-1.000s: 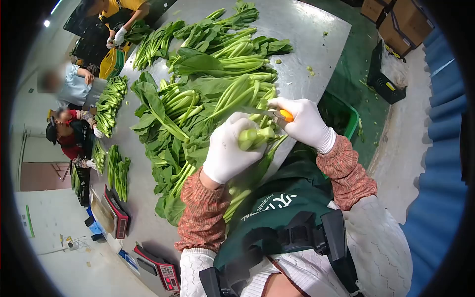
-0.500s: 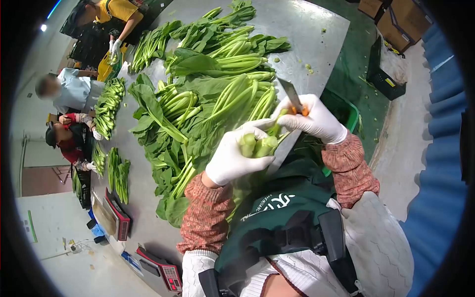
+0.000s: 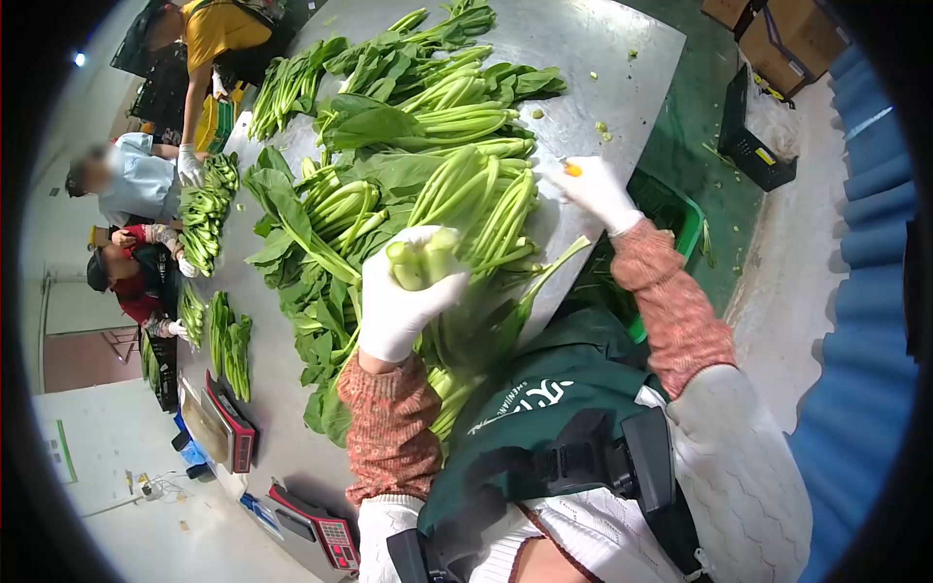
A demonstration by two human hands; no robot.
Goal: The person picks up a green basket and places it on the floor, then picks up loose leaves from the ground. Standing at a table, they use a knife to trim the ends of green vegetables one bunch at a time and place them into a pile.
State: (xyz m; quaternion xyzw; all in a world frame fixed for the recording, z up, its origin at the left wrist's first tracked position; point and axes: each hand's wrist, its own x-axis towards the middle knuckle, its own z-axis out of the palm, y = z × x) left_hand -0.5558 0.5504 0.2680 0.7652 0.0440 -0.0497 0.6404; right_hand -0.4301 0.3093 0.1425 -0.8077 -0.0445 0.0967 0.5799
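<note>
My left hand (image 3: 398,301), in a white glove, is closed around a bunch of leafy green stalks (image 3: 423,260), their pale cut ends pointing up. The leaves below this hand are blurred. To the right, my gloved right hand (image 3: 603,194) is wrapped around a knife (image 3: 573,170); its orange handle shows, but the blade can hardly be made out. This hand is over the metal table, apart from the bunch. A loose leafy stalk (image 3: 559,272) slants near the table edge between my hands. Beyond them lies a large heap of greens (image 3: 389,185).
The metal table (image 3: 622,58) carries small trimmings. A green crate (image 3: 692,228) stands below its right edge, a black crate (image 3: 758,141) farther off. Red scales (image 3: 233,428) sit at left. Several co-workers stand across the table by bundled greens (image 3: 207,214).
My left hand has moved left with the bunch, and my right hand has drawn up and away from it with the knife. A co-worker in yellow now reaches to the bundled greens.
</note>
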